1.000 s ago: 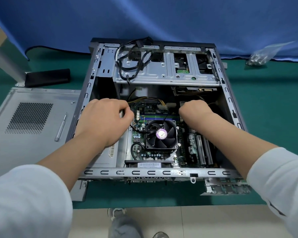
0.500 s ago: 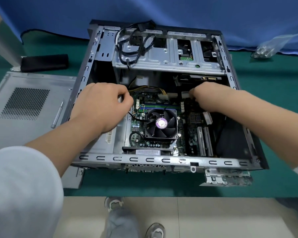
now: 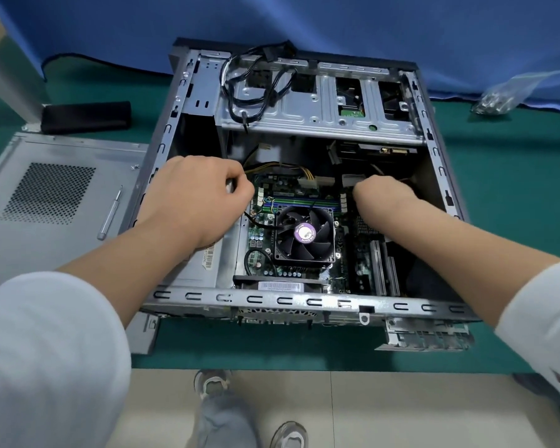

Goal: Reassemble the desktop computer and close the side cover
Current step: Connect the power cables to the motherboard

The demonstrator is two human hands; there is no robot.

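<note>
Steel case [image 3: 291, 300] lying open on green table [image 3: 498, 205]; my left hand [image 3: 194, 202] and right hand [image 3: 382, 197] are curling inside; fingers' grip cannot be told. Cover [image 3: 46, 189] lying left.

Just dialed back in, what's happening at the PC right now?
A person has both hands inside the open grey metal computer case. The left hand and right hand are curled over the green motherboard, beside the black cooler fan. The perforated grey side cover lies off to the left, a silver screwdriver on it.

Both hands [image 3: 194, 202] inside open case [image 3: 304, 302]
</note>
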